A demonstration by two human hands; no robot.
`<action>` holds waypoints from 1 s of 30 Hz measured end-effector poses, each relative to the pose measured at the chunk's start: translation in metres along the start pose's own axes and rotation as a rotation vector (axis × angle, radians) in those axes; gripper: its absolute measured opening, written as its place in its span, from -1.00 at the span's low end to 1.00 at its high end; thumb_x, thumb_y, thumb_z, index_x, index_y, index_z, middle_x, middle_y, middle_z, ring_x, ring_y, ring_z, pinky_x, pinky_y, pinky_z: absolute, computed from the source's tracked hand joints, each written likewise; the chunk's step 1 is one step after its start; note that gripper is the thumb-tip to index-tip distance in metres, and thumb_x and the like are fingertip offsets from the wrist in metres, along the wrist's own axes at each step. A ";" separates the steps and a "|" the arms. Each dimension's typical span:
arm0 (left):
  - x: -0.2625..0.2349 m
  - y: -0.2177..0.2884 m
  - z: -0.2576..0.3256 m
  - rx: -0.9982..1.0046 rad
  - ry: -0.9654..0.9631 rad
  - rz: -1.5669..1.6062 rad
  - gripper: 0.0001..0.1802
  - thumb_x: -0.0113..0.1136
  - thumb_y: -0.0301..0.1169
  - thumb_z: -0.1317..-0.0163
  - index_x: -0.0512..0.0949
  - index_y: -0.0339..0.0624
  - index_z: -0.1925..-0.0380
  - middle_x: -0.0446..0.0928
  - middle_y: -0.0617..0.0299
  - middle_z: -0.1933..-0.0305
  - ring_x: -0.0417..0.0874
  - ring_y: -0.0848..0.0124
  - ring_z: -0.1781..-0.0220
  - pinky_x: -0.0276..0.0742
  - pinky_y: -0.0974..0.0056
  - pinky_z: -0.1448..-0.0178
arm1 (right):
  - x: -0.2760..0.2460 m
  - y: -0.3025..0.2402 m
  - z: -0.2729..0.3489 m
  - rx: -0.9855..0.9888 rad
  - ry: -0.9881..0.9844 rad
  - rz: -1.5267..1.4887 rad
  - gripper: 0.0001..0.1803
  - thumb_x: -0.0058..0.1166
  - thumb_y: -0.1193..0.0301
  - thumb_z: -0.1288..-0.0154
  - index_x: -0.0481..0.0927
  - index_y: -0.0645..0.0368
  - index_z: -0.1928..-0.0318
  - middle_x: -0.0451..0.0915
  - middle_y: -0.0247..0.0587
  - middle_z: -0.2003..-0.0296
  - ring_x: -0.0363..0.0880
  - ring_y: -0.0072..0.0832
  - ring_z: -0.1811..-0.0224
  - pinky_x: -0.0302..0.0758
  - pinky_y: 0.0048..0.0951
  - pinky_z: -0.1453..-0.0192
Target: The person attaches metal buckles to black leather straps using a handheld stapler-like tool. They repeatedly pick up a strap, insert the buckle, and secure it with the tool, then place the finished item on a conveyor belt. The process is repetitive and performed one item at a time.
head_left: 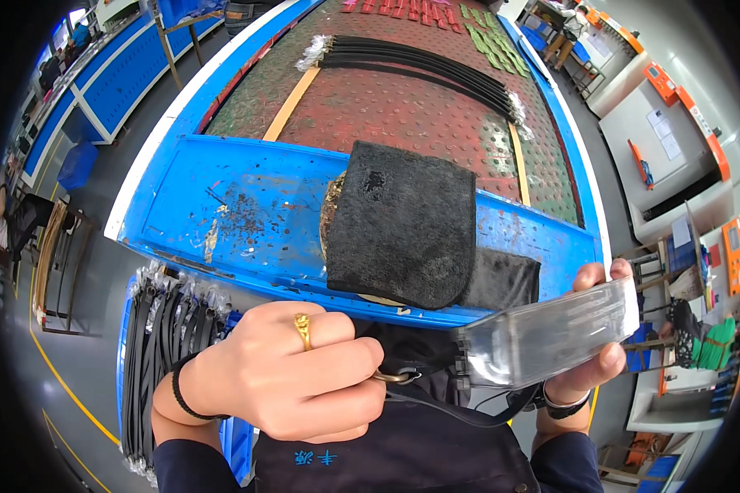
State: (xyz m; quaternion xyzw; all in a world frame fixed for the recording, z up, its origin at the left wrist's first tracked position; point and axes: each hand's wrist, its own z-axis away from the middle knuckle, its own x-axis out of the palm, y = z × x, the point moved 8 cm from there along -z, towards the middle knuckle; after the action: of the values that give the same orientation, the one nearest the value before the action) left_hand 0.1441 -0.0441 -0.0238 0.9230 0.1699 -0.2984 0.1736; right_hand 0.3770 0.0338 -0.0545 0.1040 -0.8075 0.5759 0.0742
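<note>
My left hand (296, 370) is closed, with a gold ring on one finger and a black cord round the wrist. From its fingertips sticks a brass-coloured metal ring (396, 377). Beside it a thin black strap (452, 417) curves across to the right. My right hand (592, 370) grips a clear plastic case (551, 337) from its far end, thumb below and fingers above. A black toothed edge shows at the case's left end. Just beyond the hands a black cloth (403, 222) drapes over a pad on the blue ledge (259, 222).
Black straps with plastic-wrapped ends (419, 66) lie across two wooden strips on the red-green studded surface. Red and green pieces (493, 45) lie at its far end. More black straps (160, 345) hang over a blue crate at left. People stand in the background.
</note>
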 end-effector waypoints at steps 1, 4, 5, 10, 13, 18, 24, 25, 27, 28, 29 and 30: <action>-0.003 0.000 0.001 -0.016 0.014 -0.011 -0.89 0.16 -0.41 0.37 0.44 -0.12 0.75 0.41 0.28 0.55 0.32 0.48 0.69 0.19 0.44 0.68 | -0.006 -0.002 -0.002 -0.027 0.025 -0.031 -0.11 0.29 0.01 0.22 0.16 0.11 -0.09 0.39 -0.11 0.19 0.39 -0.47 0.26 0.42 -0.50 0.24; -0.010 -0.001 0.004 -0.026 0.043 -0.004 -0.89 0.18 -0.41 0.37 0.44 -0.11 0.75 0.42 0.27 0.55 0.35 0.46 0.68 0.21 0.43 0.67 | -0.008 -0.009 -0.010 -0.078 -0.078 -0.271 -0.23 0.09 0.10 0.00 0.10 0.16 -0.17 0.30 -0.11 0.00 0.41 -0.31 0.03 0.47 -0.22 0.00; -0.012 -0.001 0.006 -0.039 0.054 0.001 -0.88 0.19 -0.43 0.36 0.45 -0.11 0.73 0.42 0.27 0.53 0.34 0.47 0.68 0.22 0.44 0.66 | -0.004 -0.013 -0.017 -0.127 -0.114 -0.371 -0.30 0.00 0.18 -0.12 0.08 0.18 -0.21 0.25 -0.12 -0.09 0.41 -0.23 -0.07 0.47 -0.14 -0.07; -0.022 -0.011 0.019 -0.187 0.069 -0.008 -0.87 0.22 -0.46 0.37 0.48 -0.14 0.69 0.43 0.25 0.52 0.36 0.42 0.66 0.27 0.41 0.63 | 0.004 0.022 -0.066 -0.032 -0.056 -0.066 -0.42 0.07 0.40 -0.14 0.18 0.14 -0.17 0.37 -0.10 0.00 0.43 -0.30 -0.01 0.42 -0.25 -0.07; -0.039 -0.019 0.050 -0.348 0.223 -0.046 -0.86 0.21 -0.42 0.31 0.57 -0.15 0.62 0.49 0.17 0.51 0.42 0.39 0.65 0.30 0.34 0.59 | 0.025 0.065 -0.084 0.146 -0.133 0.065 -0.42 0.17 0.44 -0.09 0.23 0.14 -0.12 0.42 -0.21 0.11 0.47 -0.48 0.15 0.46 -0.44 0.09; -0.051 -0.023 0.088 -0.600 0.449 -0.136 -0.72 0.14 -0.18 0.02 0.45 -0.18 0.57 0.41 0.12 0.52 0.39 0.35 0.53 0.26 0.33 0.47 | 0.028 0.103 -0.095 0.005 -0.425 0.567 -0.28 0.23 0.16 -0.07 0.23 0.26 -0.14 0.40 0.02 0.00 0.38 -0.28 -0.06 0.30 -0.35 -0.15; -0.038 -0.027 0.078 -0.528 0.370 -0.241 -0.78 0.14 -0.27 0.08 0.45 -0.16 0.48 0.41 0.10 0.44 0.37 0.33 0.49 0.27 0.31 0.44 | -0.007 0.068 -0.067 -0.182 -0.371 1.049 -0.44 0.14 0.24 -0.12 0.36 0.25 -0.09 0.25 0.07 -0.18 0.13 -0.04 -0.29 0.12 -0.14 -0.30; -0.036 -0.026 0.074 -0.505 0.357 -0.259 -0.78 0.14 -0.29 0.10 0.46 -0.16 0.47 0.41 0.09 0.43 0.38 0.32 0.48 0.28 0.30 0.44 | -0.006 0.053 -0.054 -0.248 -0.364 1.112 -0.49 0.13 0.26 -0.12 0.41 0.22 -0.06 0.24 0.05 -0.19 0.10 -0.02 -0.30 0.09 -0.08 -0.30; -0.030 -0.025 0.063 -0.468 0.330 -0.313 -0.79 0.15 -0.33 0.13 0.47 -0.17 0.46 0.41 0.08 0.40 0.39 0.31 0.47 0.30 0.29 0.44 | 0.000 0.051 -0.021 -0.271 -0.453 1.402 -0.60 0.14 0.31 -0.08 0.51 0.13 0.03 0.19 -0.08 -0.25 -0.02 0.01 -0.35 -0.04 0.14 -0.30; -0.027 -0.025 0.056 -0.465 0.282 -0.329 -0.78 0.16 -0.35 0.14 0.50 -0.17 0.44 0.42 0.06 0.37 0.42 0.28 0.44 0.34 0.26 0.42 | 0.001 0.058 -0.005 -0.246 -0.521 1.504 -0.63 0.16 0.31 -0.05 0.56 0.08 0.08 0.14 -0.16 -0.29 -0.10 0.02 -0.37 -0.15 0.25 -0.29; -0.022 -0.026 0.050 -0.434 0.269 -0.315 -0.80 0.19 -0.39 0.16 0.52 -0.18 0.46 0.43 0.06 0.35 0.45 0.27 0.46 0.38 0.26 0.43 | -0.001 0.070 0.010 -0.190 -0.578 1.527 -0.67 0.17 0.31 -0.02 0.60 0.08 0.14 0.16 -0.20 -0.29 -0.12 0.02 -0.38 -0.14 0.19 -0.31; -0.015 -0.028 0.045 -0.391 0.241 -0.291 -0.81 0.21 -0.41 0.18 0.53 -0.17 0.47 0.44 0.06 0.35 0.45 0.28 0.49 0.38 0.27 0.45 | -0.006 0.069 0.015 -0.144 -0.562 1.487 -0.69 0.15 0.34 -0.03 0.61 0.09 0.16 0.17 -0.18 -0.28 -0.11 0.01 -0.38 -0.14 0.17 -0.31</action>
State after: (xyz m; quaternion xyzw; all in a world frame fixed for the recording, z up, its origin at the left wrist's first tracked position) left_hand 0.0986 -0.0412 -0.0547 0.8666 0.3747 -0.1695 0.2824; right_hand 0.3651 0.0417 -0.1234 -0.3255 -0.6890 0.3733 -0.5290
